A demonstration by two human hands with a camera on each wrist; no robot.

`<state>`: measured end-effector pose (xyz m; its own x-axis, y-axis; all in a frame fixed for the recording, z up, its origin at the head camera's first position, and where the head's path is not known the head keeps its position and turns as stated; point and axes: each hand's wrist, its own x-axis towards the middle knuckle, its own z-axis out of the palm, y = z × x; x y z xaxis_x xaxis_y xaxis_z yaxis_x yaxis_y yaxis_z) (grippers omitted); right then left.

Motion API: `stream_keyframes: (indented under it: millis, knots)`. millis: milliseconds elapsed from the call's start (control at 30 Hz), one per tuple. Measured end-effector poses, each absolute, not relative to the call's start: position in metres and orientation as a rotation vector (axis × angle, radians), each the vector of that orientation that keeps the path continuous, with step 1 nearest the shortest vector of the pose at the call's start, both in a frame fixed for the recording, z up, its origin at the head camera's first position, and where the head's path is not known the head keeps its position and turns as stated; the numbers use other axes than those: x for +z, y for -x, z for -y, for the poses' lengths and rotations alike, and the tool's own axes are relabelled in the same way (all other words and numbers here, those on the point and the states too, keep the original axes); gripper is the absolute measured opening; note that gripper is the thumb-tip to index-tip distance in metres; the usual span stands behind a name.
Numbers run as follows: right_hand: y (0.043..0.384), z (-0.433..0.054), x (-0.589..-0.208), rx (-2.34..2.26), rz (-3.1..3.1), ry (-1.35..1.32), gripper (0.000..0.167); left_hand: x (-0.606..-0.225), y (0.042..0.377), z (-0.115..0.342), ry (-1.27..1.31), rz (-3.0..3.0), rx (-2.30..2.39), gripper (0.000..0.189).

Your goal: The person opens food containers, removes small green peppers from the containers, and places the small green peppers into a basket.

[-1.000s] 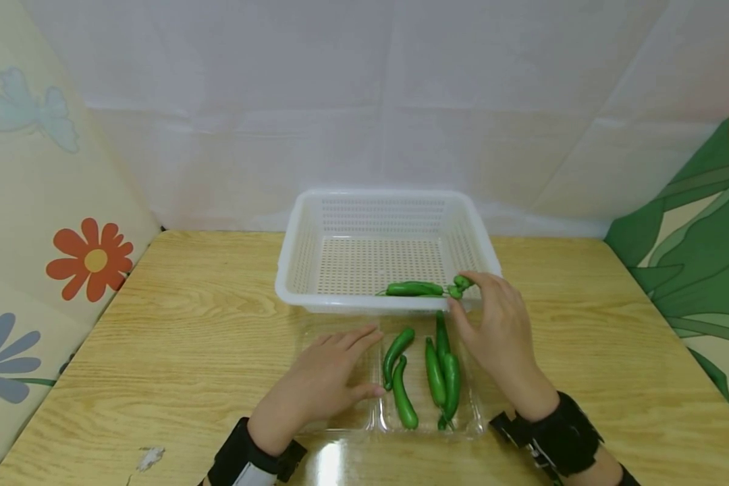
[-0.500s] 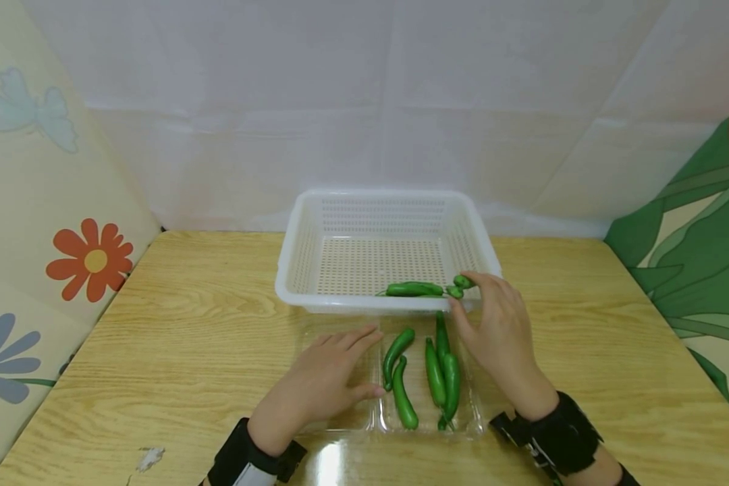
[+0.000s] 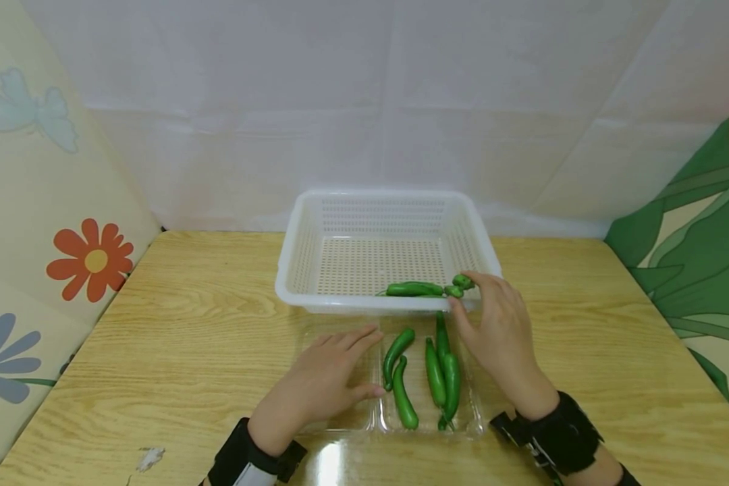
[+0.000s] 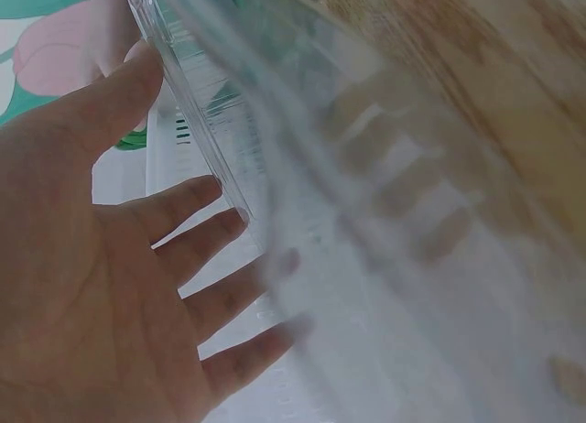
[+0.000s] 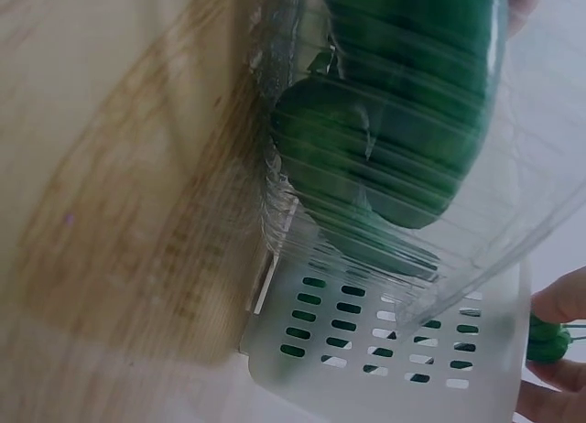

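Observation:
My right hand (image 3: pixel 501 331) reaches over the near right corner of the white plastic basket (image 3: pixel 364 302). Its thumb and fingers pinch a green chili pepper (image 3: pixel 463 281) just inside the rim; in the right wrist view the pepper (image 5: pixel 548 341) shows between the fingertips. Another green pepper (image 3: pixel 413 289) lies along the basket's near wall. My left hand (image 3: pixel 325 378) spreads, palm down, above the left compartment of a clear plastic tray (image 3: pixel 428 434). In the left wrist view its straight fingers lie at the tray's edge (image 4: pixel 197 121). Several green chili peppers (image 3: pixel 435 378) lie in the tray's right compartment.
The tray sits right in front of the basket on a wooden table (image 3: pixel 206 337). A white cloth (image 3: pixel 376 101) hangs behind. Panels printed with flowers (image 3: pixel 91 260) and leaves stand on both sides.
Both hands keep their places. At the right fingertips the small green pepper ends shift very slightly.

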<state>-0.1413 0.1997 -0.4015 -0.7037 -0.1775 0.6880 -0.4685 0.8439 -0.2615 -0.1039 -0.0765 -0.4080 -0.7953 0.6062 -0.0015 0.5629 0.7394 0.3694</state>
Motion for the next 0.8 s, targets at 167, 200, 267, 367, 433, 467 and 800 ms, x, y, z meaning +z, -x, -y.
stream_keyframes:
  millis: [167,200,267,367,433,467,800]
  knots:
    - [0.1423,-0.2005,-0.4024,0.568,2.328,-0.472,0.045,-0.4083,0.104,0.0765,-0.947,-2.816,0.539,0.081]
    - [0.1425,-0.2007,-0.4025,0.571,2.323,-0.474,0.045,-0.4083,0.104,0.0765,-0.947,-2.814,0.54,0.081]
    - [0.1424,-0.2007,-0.4023,0.574,2.315,-0.479,0.044,-0.4083,0.104,0.0765,-0.947,-2.813,0.54,0.081]
    - [0.1423,-0.2007,-0.4019,0.575,2.305,-0.487,0.044,-0.4084,0.104,0.0764,-0.948,-2.813,0.54,0.081]
    - [0.1421,-0.2006,-0.4014,0.572,2.301,-0.494,0.044,-0.4085,0.1041,0.0764,-0.951,-2.815,0.54,0.081]
    - [0.1422,-0.2007,-0.4013,0.574,2.298,-0.498,0.044,-0.4086,0.1042,0.0764,-0.952,-2.816,0.541,0.081]
    - [0.1415,-0.2025,-0.3962,0.578,2.252,-0.577,0.038,-0.4091,0.1044,0.0759,-0.957,-2.817,0.537,0.081]
